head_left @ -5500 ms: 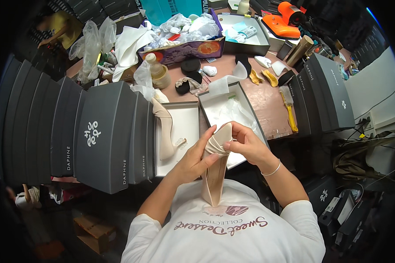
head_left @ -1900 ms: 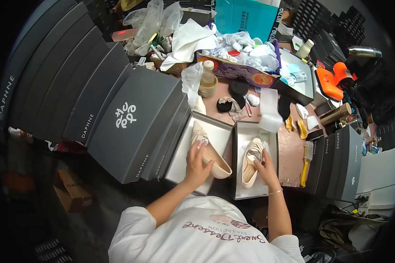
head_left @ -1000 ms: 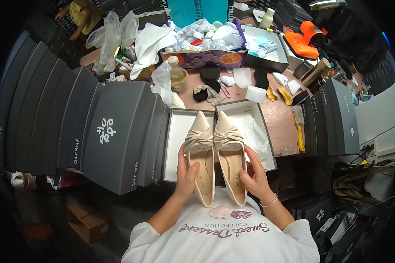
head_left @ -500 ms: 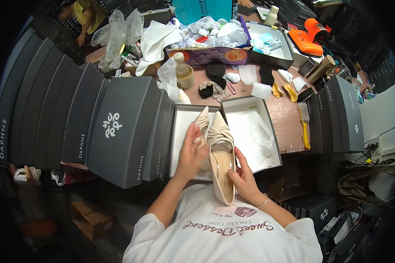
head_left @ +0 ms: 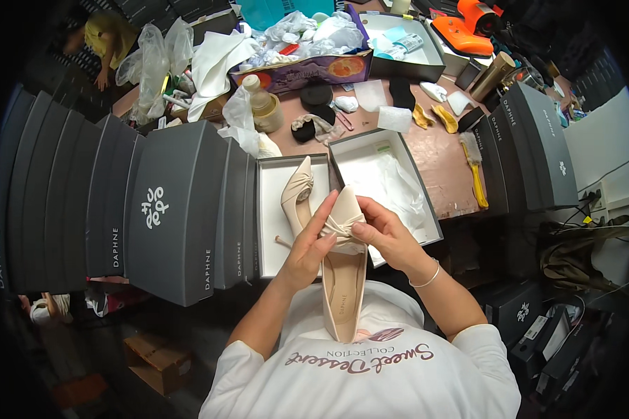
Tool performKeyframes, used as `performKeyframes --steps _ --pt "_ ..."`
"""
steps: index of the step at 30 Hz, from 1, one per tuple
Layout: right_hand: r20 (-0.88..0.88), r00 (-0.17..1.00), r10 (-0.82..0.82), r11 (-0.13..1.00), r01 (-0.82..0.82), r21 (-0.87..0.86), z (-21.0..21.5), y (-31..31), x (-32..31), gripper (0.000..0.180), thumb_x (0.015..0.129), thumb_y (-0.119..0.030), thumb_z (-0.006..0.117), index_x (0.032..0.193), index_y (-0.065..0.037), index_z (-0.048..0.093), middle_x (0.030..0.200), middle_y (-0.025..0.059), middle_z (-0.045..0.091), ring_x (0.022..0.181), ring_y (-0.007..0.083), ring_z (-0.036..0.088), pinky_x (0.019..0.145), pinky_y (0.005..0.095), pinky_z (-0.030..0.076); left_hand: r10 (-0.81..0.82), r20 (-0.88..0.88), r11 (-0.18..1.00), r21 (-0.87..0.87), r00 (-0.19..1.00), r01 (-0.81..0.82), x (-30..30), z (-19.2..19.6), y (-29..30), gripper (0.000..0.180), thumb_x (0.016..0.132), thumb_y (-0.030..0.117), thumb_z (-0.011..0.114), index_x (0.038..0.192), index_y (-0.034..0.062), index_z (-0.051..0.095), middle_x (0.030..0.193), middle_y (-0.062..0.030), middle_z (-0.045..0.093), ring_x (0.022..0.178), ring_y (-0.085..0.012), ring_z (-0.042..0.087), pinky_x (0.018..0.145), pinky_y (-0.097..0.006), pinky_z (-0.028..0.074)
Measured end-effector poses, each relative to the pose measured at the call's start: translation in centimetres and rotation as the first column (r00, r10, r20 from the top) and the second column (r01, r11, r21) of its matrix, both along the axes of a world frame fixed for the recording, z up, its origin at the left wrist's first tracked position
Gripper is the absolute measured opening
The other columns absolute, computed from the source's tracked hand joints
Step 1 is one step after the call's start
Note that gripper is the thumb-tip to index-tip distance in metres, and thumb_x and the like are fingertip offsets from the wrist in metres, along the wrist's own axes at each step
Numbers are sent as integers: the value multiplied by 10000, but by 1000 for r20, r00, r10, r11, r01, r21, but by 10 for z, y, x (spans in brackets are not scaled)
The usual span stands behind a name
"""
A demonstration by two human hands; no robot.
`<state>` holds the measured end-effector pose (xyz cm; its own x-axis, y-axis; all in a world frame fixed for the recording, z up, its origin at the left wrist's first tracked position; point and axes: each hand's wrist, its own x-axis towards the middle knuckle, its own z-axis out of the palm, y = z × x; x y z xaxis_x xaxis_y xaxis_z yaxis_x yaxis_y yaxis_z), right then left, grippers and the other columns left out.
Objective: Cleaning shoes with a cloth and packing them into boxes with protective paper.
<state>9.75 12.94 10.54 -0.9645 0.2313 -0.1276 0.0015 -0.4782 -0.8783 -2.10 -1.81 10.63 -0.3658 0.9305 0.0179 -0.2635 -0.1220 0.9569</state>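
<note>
bow check on a beige pump

the left hand point(head_left: 307, 251) cupped the side of a beige shoe point(head_left: 344, 279), fingers closed along its upper. the right hand point(head_left: 388, 234) pinched the knotted bow point(head_left: 342, 222) at the toe, thumb and fingers shut on the fabric folds. so both grips were clamped on the same shoe, which was held in the air above the lap, heel toward the body and toe pointing away.

just beyond the left grip, the second shoe point(head_left: 297, 195) lay in the box lid point(head_left: 272, 237), its thin heel sticking out to the side. just past the right grip sat the open box point(head_left: 426, 209) lined with white tissue point(head_left: 391, 188). to the left of both grips stood a row of grey boxes point(head_left: 175, 209) on edge. farther off on the bench point(head_left: 440, 153) lay a yellow brush point(head_left: 474, 174).

to do this well, it seemed wise to steady the shoe firmly with the left grip while the right shaped the bow with light, even pressure, keeping the folds symmetrical and avoiding creases in the soft upper.
</note>
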Motion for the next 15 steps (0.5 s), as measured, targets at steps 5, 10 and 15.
performKeyframes --steps 5,10,15 --pt "-31 992 -121 991 119 -62 0 -5 7 415 906 -130 594 1279 -26 447 1105 46 559 1019 95 529 893 253 456 -51 -361 987 -158 931 -7 3 1 10 602 911 93 428 1472 -22 245 1509 -134 294 1381 -216 293 1124 -312 230" --pt "-96 987 -131 990 136 48 -8 -9 13 370 862 -161 553 1195 -25 467 1026 57 558 945 112 531 823 269 456 82 0 993 -84 997 -82 25 -11 12 640 913 187 456 1489 31 223 1437 -197 352 1268 -305 440 1049 -401 363" --pt "-47 953 -299 948 302 100 -16 -14 36 449 822 -174 528 1231 -3 461 1067 109 561 993 157 525 847 301 451 125 -452 981 -77 883 -179 37 -10 22 446 942 182 495 1353 20 437 1362 -145 434 1221 -258 478 1018 -375 389"
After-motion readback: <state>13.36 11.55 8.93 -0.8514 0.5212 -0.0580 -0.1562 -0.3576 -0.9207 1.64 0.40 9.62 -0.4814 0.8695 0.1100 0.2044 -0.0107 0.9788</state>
